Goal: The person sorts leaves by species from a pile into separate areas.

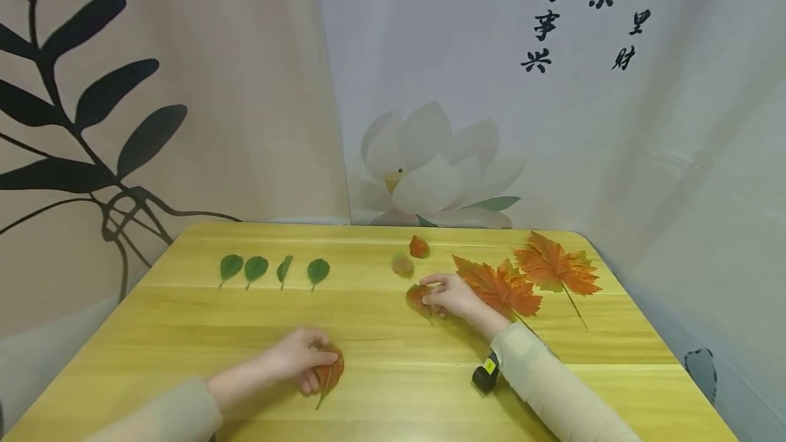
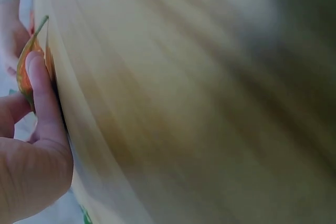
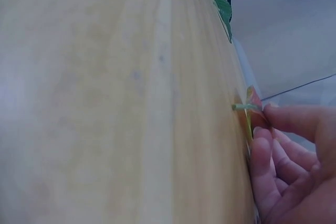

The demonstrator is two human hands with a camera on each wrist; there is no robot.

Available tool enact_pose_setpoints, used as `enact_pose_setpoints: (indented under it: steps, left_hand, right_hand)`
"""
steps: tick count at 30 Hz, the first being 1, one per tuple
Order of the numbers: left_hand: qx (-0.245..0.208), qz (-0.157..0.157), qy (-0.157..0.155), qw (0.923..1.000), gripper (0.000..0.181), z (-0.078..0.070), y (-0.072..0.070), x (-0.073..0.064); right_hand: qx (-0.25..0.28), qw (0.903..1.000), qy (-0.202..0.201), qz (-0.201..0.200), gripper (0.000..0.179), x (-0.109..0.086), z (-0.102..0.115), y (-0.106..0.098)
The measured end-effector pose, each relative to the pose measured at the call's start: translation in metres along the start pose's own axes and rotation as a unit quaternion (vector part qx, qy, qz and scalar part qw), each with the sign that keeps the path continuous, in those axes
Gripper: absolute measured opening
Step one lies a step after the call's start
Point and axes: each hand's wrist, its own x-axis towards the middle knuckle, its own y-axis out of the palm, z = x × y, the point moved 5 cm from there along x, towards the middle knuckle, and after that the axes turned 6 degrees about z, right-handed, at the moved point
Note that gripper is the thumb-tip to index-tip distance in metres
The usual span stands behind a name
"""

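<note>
Low in the head view, my left hand (image 1: 301, 359) pinches a reddish-orange leaf (image 1: 331, 370), its stem pointing down toward me. The left wrist view shows the thumb lying along this leaf (image 2: 23, 72), with a fingertip behind it. Farther forward, my right hand (image 1: 451, 297) holds a red-and-green leaf (image 1: 415, 297) by its edge, close over the tabletop. From the right wrist, thumb and forefinger meet at that leaf (image 3: 253, 100), whose short green stem sticks out. Just beyond this hand lie a yellowish-brown leaf (image 1: 402, 264) and a small red leaf (image 1: 419, 247).
Several green leaves, among them one (image 1: 231, 267) at the far left, form a row across the back of the wooden table (image 1: 393, 394). Two orange maple leaves (image 1: 555, 261) with long stems lie at the right. A black wrist strap device (image 1: 486, 375) hangs under the right sleeve.
</note>
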Motion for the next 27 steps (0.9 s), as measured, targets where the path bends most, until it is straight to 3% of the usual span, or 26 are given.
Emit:
enact_pose_setpoints:
  steps: [8,20,23,25,27]
  left_hand:
    - [0.029,0.006,0.009,0.9995,0.039,-0.001,0.001,-0.003]
    - [0.186,-0.021,0.054,0.9808,0.021,-0.013,0.003,-0.007]
    - [0.239,-0.023,0.079,0.9674,0.017,-0.018,0.005,-0.008]
    - [0.3,-0.038,0.105,0.9475,0.017,-0.022,0.006,-0.008]
    - [0.364,-0.061,0.127,0.9207,0.017,-0.026,0.006,-0.009]
  right_hand:
    - [0.001,1.0,0.006,0.004,0.041,0.0,-0.002,0.0]
    - [-0.013,0.9996,-0.015,0.019,0.034,-0.006,0.013,0.003]
    - [-0.02,0.9996,-0.012,0.017,0.033,-0.006,0.014,0.003]
    - [-0.019,0.9997,-0.009,0.013,0.033,-0.002,0.008,0.002]
    - [-0.017,0.9998,-0.006,0.009,0.033,-0.001,0.004,0.001]
